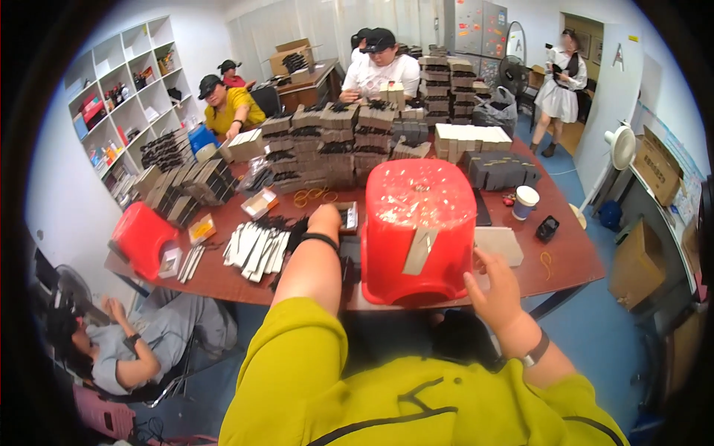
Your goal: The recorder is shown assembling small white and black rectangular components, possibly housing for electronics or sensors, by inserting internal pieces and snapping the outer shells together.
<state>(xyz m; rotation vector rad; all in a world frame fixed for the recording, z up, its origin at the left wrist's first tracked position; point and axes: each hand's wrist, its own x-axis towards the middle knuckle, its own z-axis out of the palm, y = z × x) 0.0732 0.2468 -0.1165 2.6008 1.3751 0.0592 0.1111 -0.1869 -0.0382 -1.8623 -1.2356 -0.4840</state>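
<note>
An upturned red plastic stool stands on the table in front of me, with a strip of tape on its side. My left hand reaches past its left side, beside a small open box. The fingers of that hand are hidden, so what they hold cannot be made out. Below and left of it lies a fanned pile of white strips with black cords. My right hand is by the stool's lower right edge, fingers apart and holding nothing. A flat grey-beige card lies just beyond it.
Tall stacks of grey-brown boxes with black cords line the table's far side. A second red stool lies tipped at the left. A paper cup and a small black device stand at right. Several people sit around; one stands near the doorway.
</note>
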